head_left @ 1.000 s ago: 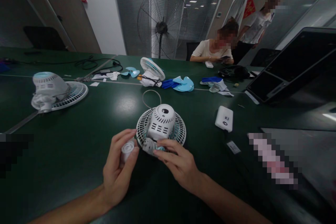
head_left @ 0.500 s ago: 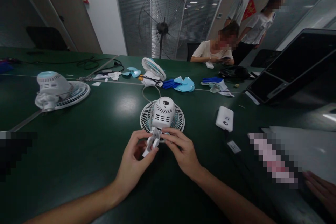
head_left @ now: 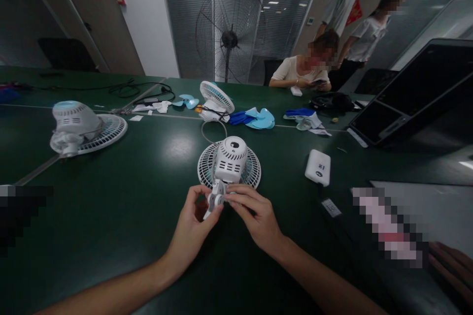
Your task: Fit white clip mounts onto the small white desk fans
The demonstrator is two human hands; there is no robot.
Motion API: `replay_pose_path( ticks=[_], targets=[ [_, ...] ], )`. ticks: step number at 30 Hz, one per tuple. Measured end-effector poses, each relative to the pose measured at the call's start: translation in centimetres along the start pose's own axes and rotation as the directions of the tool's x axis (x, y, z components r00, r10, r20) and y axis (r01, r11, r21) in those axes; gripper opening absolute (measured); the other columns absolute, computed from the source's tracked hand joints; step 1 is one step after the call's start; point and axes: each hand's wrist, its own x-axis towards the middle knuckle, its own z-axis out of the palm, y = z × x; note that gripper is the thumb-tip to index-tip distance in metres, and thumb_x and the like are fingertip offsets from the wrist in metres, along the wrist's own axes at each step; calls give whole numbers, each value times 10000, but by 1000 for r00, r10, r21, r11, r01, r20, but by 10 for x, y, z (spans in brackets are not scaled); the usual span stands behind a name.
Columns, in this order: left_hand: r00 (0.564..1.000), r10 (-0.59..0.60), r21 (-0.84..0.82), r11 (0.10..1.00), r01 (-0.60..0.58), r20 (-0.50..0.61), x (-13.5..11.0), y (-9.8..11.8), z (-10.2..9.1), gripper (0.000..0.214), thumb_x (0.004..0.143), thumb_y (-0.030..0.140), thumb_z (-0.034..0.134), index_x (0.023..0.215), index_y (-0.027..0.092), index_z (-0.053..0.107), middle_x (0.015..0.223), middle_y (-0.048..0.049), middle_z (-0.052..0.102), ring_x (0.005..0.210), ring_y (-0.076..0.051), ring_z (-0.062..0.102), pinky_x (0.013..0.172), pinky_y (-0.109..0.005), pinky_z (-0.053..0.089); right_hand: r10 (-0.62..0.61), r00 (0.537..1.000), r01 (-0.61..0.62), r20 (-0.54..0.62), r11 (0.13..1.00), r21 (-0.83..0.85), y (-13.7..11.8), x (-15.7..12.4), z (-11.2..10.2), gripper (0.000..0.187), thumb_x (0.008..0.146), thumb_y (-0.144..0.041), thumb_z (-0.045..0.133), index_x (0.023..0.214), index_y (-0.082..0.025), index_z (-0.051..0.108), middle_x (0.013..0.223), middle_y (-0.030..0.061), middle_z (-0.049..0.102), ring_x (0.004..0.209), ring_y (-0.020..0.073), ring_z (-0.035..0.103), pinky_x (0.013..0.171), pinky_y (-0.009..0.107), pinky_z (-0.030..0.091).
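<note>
At about nine o'clock from your hands, well apart from them, a second small fan (head_left: 83, 125) lies on the dark green counter (head_left: 111, 197), its white grille flat and its motor housing with a pale blue cap up.

Your left hand (head_left: 190, 229) comes in from seven o'clock. Its fingers are curled narrow around the small white bracket (head_left: 216, 198) that sticks out from the base of the fan in front of you, thumb on the near side, fingertips on the far side. Whether the bracket is fixed to the fan or loose you cannot tell from here.

That small white fan (head_left: 229, 162) lies grille-down on the counter at twelve o'clock from your hands, its ribbed motor housing pointing up, a thin loop of cord just beyond it.

Your right hand (head_left: 256, 216) comes in from five o'clock, fingers drawn close together and pinching the same bracket from its right side, touching the fan's lower rim.

At two o'clock, near but apart, lies a white power bank (head_left: 318, 167). Farther out at twelve to one o'clock sit another white fan grille (head_left: 217, 97) and pale blue fan blades (head_left: 260, 118). A dark laptop (head_left: 414, 93) stands open at two o'clock. Another person's hand (head_left: 449, 263) rests at the counter's right edge, at four o'clock.
</note>
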Motion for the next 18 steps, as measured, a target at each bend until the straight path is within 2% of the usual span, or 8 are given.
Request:
replay_pose_path(
  ticks=[3,6,9,12,14,18],
  targets=[
    [1000,15,-39,999,-15,-9,-3,1,2,354,901,374,738,1148,221,536,1010,-19,640,864,-166,626,776,-279,527,-23,1000,23,2,1000,-6,1,-1,0,318,1011,-144,616,1237,-319,756,1222,54,719,1256,226,631,1089,432,527],
    [1000,-6,-85,996,6,-4,-7,6,2,369,930,410,693,1218,223,557,1027,-32,676,894,-189,652,802,-295,538,17,1000,-17,-21,1000,-22,0,-1,-1,317,1019,-153,601,1247,-313,751,1227,62,700,1239,220,640,1080,415,532],
    [999,-40,-104,994,39,-7,-6,10,1,418,911,417,720,1251,224,572,1015,-31,703,916,-202,670,841,-307,542,36,999,-37,-28,999,-38,-1,-1,-2,310,1023,-165,595,1250,-312,746,1220,59,696,1204,213,655,1070,403,537],
    [998,-54,-115,992,50,-32,-2,9,1,413,895,408,747,1230,219,596,1109,-42,710,940,-198,678,870,-311,547,50,998,-52,-47,998,-46,-1,-1,-2,284,1007,-185,627,1249,-290,732,1205,62,705,1167,216,672,1054,402,547],
    [998,-58,-126,991,53,-35,1,8,1,411,884,409,762,1212,215,607,1151,-48,707,940,-195,684,868,-310,553,67,992,-70,-112,997,-26,1,-2,0,208,973,-193,680,1164,-258,731,1138,61,721,1097,218,695,1004,393,569],
    [998,-57,-161,985,56,-3,-1,8,3,449,863,399,788,1224,208,603,1080,-50,728,908,-190,695,849,-300,559,92,964,-97,-249,995,-7,5,-4,0,72,915,-191,749,955,-229,700,1004,49,688,944,202,698,817,332,608]
  ],
)
